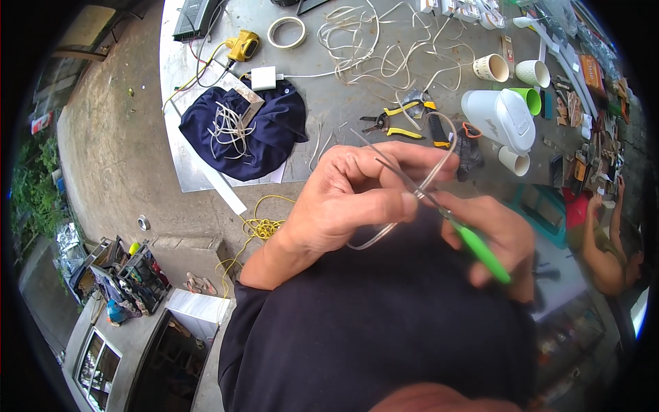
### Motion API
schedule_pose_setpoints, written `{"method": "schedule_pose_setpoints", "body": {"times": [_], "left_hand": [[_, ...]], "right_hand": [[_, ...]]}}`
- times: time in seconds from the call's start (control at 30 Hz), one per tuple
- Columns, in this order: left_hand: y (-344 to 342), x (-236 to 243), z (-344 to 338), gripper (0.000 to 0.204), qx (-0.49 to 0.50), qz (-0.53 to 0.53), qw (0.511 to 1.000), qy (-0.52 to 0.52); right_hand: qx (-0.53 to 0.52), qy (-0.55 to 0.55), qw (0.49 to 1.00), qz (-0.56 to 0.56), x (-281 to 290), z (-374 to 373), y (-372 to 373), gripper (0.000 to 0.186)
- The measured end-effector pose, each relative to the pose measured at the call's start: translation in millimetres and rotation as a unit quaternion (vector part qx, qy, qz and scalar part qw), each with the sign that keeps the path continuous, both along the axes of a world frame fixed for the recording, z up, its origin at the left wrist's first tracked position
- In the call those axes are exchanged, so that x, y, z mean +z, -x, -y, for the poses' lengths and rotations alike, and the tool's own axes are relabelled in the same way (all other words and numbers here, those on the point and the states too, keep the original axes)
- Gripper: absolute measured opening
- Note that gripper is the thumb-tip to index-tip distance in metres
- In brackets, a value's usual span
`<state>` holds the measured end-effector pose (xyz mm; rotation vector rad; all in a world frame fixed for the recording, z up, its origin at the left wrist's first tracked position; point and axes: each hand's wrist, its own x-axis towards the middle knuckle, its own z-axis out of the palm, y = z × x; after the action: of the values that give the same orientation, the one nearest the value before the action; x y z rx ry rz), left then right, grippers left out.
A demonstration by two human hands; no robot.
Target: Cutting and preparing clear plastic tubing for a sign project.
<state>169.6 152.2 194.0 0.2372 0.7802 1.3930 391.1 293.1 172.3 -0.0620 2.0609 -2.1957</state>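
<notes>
two hands meet low in the middle of the view, above the person's dark-clothed lap. the left hand (pixel 350 199) is curled around a loop of pale cable (pixel 439 154), pinching it between thumb and fingers; the cable arches up past the fingertips toward the bench and comes back down under the thumb, its lower bend hanging against the dark cloth. the right hand (pixel 501 237) is closed on the green handles of a pair of scissors (pixel 439 206), whose thin metal blades run up and left across the left hand's fingers and cross the cable just beside the left thumb tip; whether the blades are parted at the cable is hard to tell. behind the hands lies a grey bench (pixel 329 103). on it, near the left edge, a dark blue cloth (pixel 274 137) carries a bunch of short pale wire pieces (pixel 230 127). a white adapter (pixel 263 77) sits just above the cloth, with a yellow tool (pixel 242 47) and a tape roll (pixel 286 32) farther back. loose pale cable (pixel 371 48) sprawls over the far middle of the bench. yellow-handled pliers (pixel 395 120) lie just beyond the left hand's fingers. to the right stand a white jug (pixel 498 117), paper cups (pixel 511 69) and a green cup (pixel 530 99). another person (pixel 607 247) sits at the right rim.
</notes>
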Motion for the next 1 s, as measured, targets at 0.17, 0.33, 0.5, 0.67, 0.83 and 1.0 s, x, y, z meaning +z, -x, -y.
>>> {"method": "schedule_pose_setpoints", "body": {"times": [0.17, 0.33, 0.5, 0.67, 0.83, 1.0], "left_hand": [[-3.4, -8.9, 4.5, 0.012, 0.017, -0.006, 1.0, -0.009], [-6.0, -20.0, 6.1, 0.008, 0.053, -0.026, 0.996, -0.06], [-11.3, -20.4, 6.0, 0.009, 0.095, 0.037, 0.993, -0.054], [-19.6, -27.1, 6.8, 0.011, 0.139, 0.032, 0.988, -0.053], [-19.1, -28.6, 8.7, 0.01, 0.119, 0.052, 0.992, -0.005], [-16.6, -24.6, 10.5, 0.012, 0.079, 0.083, 0.993, 0.008]], "right_hand": [[0.0, 0.027, 0.999, 0.037, 8.0, -4.2, 1.9, 0.111], [0.027, 0.058, 0.994, 0.089, 12.7, -9.2, 6.1, 0.104], [0.04, 0.108, 0.988, 0.107, 13.2, -9.0, 13.6, 0.109], [0.03, 0.116, 0.985, 0.123, 9.7, -4.8, 14.1, 0.113], [0.02, 0.149, 0.981, 0.125, 2.9, -2.0, 14.1, 0.112], [0.025, 0.13, 0.983, 0.125, 4.7, -1.1, 10.3, 0.11]]}}
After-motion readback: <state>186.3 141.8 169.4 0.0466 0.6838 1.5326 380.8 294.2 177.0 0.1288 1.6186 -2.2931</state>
